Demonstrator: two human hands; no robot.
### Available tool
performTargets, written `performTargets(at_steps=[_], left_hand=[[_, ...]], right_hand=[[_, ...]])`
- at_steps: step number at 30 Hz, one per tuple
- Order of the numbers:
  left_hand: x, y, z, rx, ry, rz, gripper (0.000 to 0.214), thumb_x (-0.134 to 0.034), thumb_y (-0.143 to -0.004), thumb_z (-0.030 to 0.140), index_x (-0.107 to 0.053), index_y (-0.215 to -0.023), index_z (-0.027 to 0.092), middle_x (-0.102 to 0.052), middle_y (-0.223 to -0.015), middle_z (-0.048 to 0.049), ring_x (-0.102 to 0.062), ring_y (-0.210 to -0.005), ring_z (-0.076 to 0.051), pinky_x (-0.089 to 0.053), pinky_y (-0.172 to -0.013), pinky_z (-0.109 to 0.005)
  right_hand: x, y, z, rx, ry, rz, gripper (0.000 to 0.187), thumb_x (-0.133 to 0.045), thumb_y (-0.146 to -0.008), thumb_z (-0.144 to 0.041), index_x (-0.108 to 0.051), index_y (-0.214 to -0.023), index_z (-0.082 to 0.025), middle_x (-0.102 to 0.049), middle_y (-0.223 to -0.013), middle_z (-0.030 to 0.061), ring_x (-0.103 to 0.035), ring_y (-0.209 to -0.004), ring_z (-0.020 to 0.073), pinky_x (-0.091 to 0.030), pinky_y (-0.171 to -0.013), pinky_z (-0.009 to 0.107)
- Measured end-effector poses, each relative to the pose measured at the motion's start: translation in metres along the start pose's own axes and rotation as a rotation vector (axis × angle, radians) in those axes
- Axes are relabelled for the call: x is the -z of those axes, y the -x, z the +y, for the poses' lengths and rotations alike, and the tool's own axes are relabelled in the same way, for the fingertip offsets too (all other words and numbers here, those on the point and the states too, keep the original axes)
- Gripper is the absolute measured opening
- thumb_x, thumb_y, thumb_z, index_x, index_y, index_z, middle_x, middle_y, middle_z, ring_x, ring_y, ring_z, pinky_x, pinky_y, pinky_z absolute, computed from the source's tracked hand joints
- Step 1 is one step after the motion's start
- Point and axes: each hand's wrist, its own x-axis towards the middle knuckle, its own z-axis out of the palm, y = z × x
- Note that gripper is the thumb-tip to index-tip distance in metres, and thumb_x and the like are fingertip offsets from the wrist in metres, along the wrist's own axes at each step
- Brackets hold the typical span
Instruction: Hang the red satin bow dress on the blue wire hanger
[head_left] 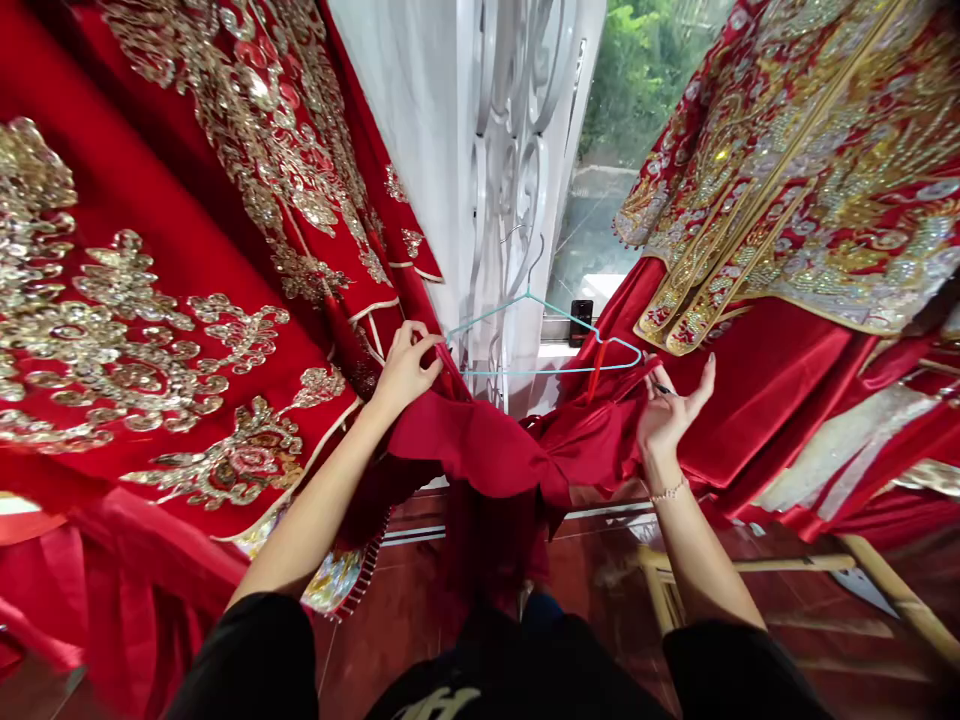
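A dark red dress (pixel 487 445) with a gathered, bow-like middle hangs in front of me, its lower part falling toward the floor. Its top is at a thin pale-teal clothes hanger (pixel 529 296), with a narrow red strap over the hanger's right side. My left hand (pixel 409 368) pinches the dress's strap by the hanger's left end. At the right end, my right hand (pixel 670 412) is turned palm up, with some fingers curled at the dress's edge and one finger raised. A bracelet (pixel 667 493) circles that wrist. Whether the hanger's hook rests on anything is unclear.
Red garments with gold sequins (pixel 172 370) hang close on the left. A beaded red-and-gold jacket (pixel 780 200) hangs at right. Behind are a white scroll grille (pixel 517 150), a window (pixel 619 120) and a phone (pixel 582 322) on its sill. A wooden frame (pixel 795 564) stands low right.
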Motion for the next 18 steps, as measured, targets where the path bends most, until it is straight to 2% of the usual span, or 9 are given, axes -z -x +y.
performTargets(at_steps=[2, 5, 8, 10, 14, 16, 18], left_hand=[[-0.003, -0.002, -0.004, -0.004, 0.002, 0.018, 0.022, -0.064, -0.078, 0.017, -0.071, -0.098, 0.021, -0.050, -0.105, -0.0071, -0.054, -0.099, -0.025, -0.048, -0.097, -0.045], [-0.003, -0.003, -0.008, -0.005, 0.016, 0.020, 0.021, -0.062, -0.079, 0.017, -0.071, -0.098, 0.021, -0.050, -0.105, -0.0068, -0.053, -0.098, -0.025, -0.047, -0.098, -0.045], [-0.003, -0.003, -0.010, 0.006, 0.039, 0.001, 0.023, -0.061, -0.078, 0.016, -0.071, -0.098, 0.020, -0.051, -0.105, -0.0070, -0.052, -0.096, -0.024, -0.046, -0.098, -0.046], [-0.005, -0.004, -0.012, 0.012, 0.057, -0.016, 0.023, -0.061, -0.078, 0.015, -0.071, -0.099, 0.020, -0.052, -0.105, -0.0068, -0.053, -0.095, -0.024, -0.045, -0.098, -0.046], [-0.008, -0.007, -0.014, 0.044, 0.075, -0.047, 0.025, -0.062, -0.078, 0.016, -0.071, -0.100, 0.022, -0.055, -0.105, -0.0057, -0.054, -0.097, -0.024, -0.044, -0.099, -0.047], [-0.006, -0.007, -0.011, 0.086, 0.079, -0.080, 0.028, -0.063, -0.079, 0.017, -0.071, -0.105, 0.023, -0.057, -0.110, -0.0062, -0.055, -0.101, -0.026, -0.043, -0.101, -0.051], [0.000, -0.002, -0.007, 0.098, 0.098, -0.091, 0.035, -0.063, -0.081, 0.020, -0.068, -0.115, 0.026, -0.057, -0.120, -0.0074, -0.054, -0.110, -0.028, -0.039, -0.106, -0.054]], right_hand=[[-0.007, -0.012, 0.005, 0.029, -0.022, -0.002, 0.088, -0.051, -0.069, -0.032, -0.030, -0.155, -0.027, -0.065, -0.129, 0.0089, -0.069, -0.112, 0.0257, -0.048, -0.105, 0.055], [-0.008, -0.025, 0.007, 0.097, -0.031, -0.002, 0.081, -0.050, -0.066, -0.029, -0.043, -0.147, -0.029, -0.048, -0.152, 0.0061, -0.073, -0.098, 0.0214, -0.048, -0.106, 0.052], [-0.004, -0.036, 0.002, 0.127, -0.018, -0.027, 0.076, -0.052, -0.063, -0.029, -0.053, -0.140, -0.029, -0.035, -0.161, 0.0040, -0.073, -0.094, 0.0198, -0.050, -0.104, 0.049], [-0.004, -0.043, -0.006, 0.117, 0.025, -0.100, 0.073, -0.053, -0.065, -0.031, -0.055, -0.138, -0.029, -0.036, -0.160, 0.0043, -0.071, -0.104, 0.0235, -0.051, -0.102, 0.050], [-0.019, -0.054, -0.027, 0.183, 0.112, -0.363, 0.062, -0.061, -0.070, -0.037, -0.061, -0.131, -0.027, -0.049, -0.151, 0.0059, -0.056, -0.132, 0.0309, -0.047, -0.108, 0.052], [-0.031, -0.058, -0.041, 0.254, 0.172, -0.461, 0.055, -0.068, -0.072, -0.037, -0.063, -0.126, -0.026, -0.057, -0.142, 0.0064, -0.054, -0.134, 0.0298, -0.042, -0.112, 0.053], [-0.038, -0.062, -0.054, 0.299, 0.243, -0.508, 0.049, -0.072, -0.075, -0.037, -0.064, -0.122, -0.024, -0.062, -0.132, 0.0067, -0.061, -0.126, 0.0268, -0.042, -0.113, 0.053]])
